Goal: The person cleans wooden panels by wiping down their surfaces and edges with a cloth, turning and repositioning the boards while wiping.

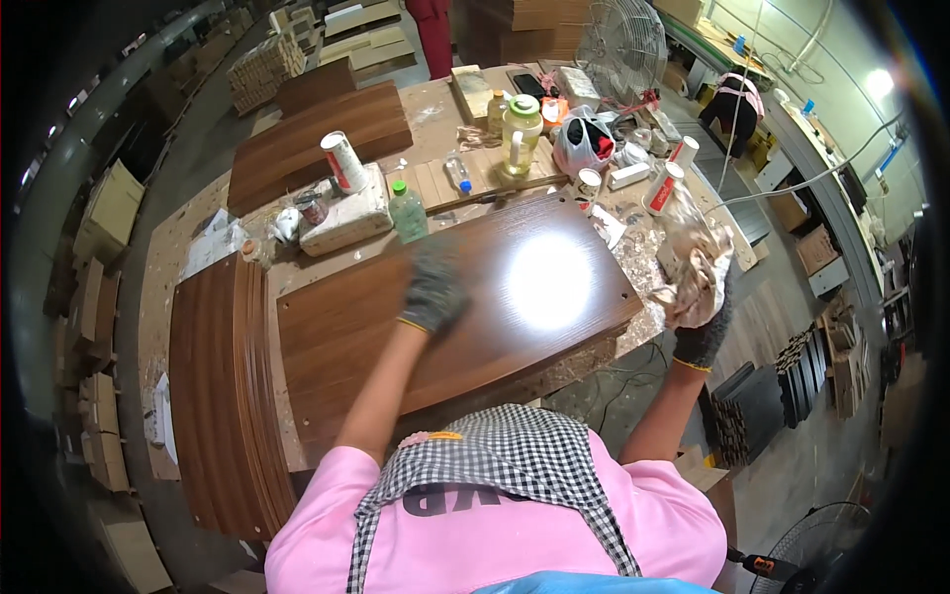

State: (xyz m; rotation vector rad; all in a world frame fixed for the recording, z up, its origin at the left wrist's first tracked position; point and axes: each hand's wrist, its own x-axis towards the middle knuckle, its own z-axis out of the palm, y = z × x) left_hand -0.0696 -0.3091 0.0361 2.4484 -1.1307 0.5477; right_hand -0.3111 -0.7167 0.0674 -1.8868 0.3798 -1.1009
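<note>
A dark brown wood panel (455,297) lies in front of me, with a bright light glaring off its right half. My left hand (436,287), in a dark grey work glove, is over the middle of this panel. Motion smears its fingers, so their pose does not show. At the panel's right end, my right hand (705,337), gloved too, grips a crumpled, stained rag (693,262). The cloth hides most of its fingers. Just beyond my left hand stands a green-capped plastic bottle (407,213).
Several stacked brown panels (223,396) lie at the left. Behind are a white block (346,218) with a paper cup (342,162), a clear jug (520,137) and a plastic bag (584,142). More cups (661,188) stand near the rag. A fan (621,45) and another person (734,104) are farther back.
</note>
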